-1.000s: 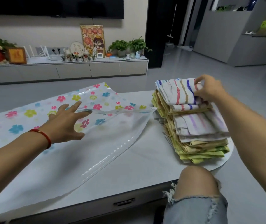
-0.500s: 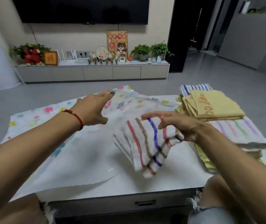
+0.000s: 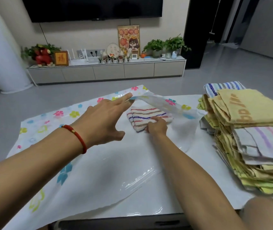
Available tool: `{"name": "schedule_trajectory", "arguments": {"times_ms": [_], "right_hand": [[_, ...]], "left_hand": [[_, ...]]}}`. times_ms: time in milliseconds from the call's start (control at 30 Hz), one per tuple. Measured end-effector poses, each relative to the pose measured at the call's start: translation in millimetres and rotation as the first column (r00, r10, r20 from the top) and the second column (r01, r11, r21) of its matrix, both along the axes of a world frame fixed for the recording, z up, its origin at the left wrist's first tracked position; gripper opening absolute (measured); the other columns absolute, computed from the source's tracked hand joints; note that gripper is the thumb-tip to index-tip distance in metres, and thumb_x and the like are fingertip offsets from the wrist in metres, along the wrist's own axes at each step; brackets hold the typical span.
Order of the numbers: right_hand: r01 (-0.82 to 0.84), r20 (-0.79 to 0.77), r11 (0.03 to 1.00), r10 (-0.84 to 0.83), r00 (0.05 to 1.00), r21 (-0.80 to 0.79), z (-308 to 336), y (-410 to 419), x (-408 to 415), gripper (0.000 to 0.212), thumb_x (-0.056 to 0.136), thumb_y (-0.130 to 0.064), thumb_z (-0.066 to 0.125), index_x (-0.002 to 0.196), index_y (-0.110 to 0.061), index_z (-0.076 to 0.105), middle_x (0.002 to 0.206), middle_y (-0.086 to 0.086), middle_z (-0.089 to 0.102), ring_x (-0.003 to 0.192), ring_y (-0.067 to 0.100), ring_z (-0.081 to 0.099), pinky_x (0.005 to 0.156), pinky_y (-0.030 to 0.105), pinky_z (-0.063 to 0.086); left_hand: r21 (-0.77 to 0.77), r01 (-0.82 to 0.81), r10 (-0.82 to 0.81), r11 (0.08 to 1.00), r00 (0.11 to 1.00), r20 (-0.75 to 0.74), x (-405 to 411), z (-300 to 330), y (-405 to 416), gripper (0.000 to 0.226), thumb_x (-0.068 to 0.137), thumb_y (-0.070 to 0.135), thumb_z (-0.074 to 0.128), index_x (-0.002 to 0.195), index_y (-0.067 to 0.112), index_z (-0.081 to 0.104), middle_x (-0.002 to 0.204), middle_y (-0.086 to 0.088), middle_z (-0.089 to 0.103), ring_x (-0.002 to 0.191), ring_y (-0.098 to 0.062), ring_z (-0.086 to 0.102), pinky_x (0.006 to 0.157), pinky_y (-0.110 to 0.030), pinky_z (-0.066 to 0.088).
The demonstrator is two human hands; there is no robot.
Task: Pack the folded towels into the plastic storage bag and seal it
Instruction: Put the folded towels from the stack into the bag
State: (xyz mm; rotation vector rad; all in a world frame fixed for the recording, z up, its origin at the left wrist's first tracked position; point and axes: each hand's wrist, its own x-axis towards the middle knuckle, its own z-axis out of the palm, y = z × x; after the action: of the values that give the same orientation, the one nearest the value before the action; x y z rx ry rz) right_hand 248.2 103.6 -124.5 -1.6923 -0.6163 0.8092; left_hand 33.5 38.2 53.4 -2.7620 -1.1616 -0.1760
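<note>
Head view. The plastic storage bag, clear with a flower print, is laid flat across the white bench, its mouth turned toward the towel pile. The upper layer of the mouth is held raised by the left hand, whose fingers are spread open beneath the film rather than closed on it. One striped folded towel is seen under the raised film, inside the mouth, and is gripped at its near edge by the right hand, which is closed on the cloth.

The towel stack is located at the right edge of the bench, just beside the bag mouth; many folded pieces, mostly yellow with some striped, are counted there.

Progress is judged as early: only one towel is seen inside the bag and not yet released. The bulk of the stack is left to be loaded, and the mouth is left to be sealed.
</note>
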Motion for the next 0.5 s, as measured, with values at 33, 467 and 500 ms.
{"name": "schedule_trajectory", "arguments": {"times_ms": [33, 467, 500], "right_hand": [[0.003, 0.018, 1.000, -0.003, 1.000, -0.010, -2.1, 6.1, 5.8, 0.043, 0.089, -0.002, 0.054, 0.129, -0.011, 0.068, 0.118, 0.019, 0.072, 0.088, 0.033, 0.075, 0.085, 0.042, 0.064], [-0.422, 0.569, 0.857, 0.514, 0.642, -0.297, 58.1, -100.8, 49.0, 0.028, 0.089, -0.016, 0.060, 0.106, -0.021, 0.081, 0.105, -0.001, 0.078, 0.089, 0.021, 0.072, 0.087, 0.036, 0.060], [-0.400, 0.651, 0.870, 0.484, 0.584, -0.288, 72.1, -123.2, 61.1, 0.023, 0.087, -0.021, 0.061, 0.096, -0.023, 0.082, 0.097, -0.005, 0.080, 0.084, 0.018, 0.072, 0.084, 0.033, 0.059]], "left_hand": [[-0.004, 0.004, -0.004, 1.000, 1.000, 0.010, -1.9, -0.8, 0.4, 0.101, 0.076, 0.045, 0.076, 0.154, 0.033, 0.014, 0.163, 0.016, 0.008, 0.128, -0.024, 0.043, 0.093, -0.046, 0.052], [-0.026, -0.017, 0.019, 1.000, 0.995, 0.095, 14.9, -8.1, 7.8, 0.098, 0.077, 0.044, 0.076, 0.154, 0.037, 0.015, 0.163, 0.014, 0.009, 0.131, -0.028, 0.044, 0.096, -0.048, 0.051], [-0.025, -0.018, 0.021, 1.000, 0.995, 0.098, 17.1, -9.5, 7.9, 0.098, 0.077, 0.044, 0.076, 0.154, 0.037, 0.016, 0.163, 0.013, 0.009, 0.130, -0.029, 0.045, 0.094, -0.049, 0.052]]}}
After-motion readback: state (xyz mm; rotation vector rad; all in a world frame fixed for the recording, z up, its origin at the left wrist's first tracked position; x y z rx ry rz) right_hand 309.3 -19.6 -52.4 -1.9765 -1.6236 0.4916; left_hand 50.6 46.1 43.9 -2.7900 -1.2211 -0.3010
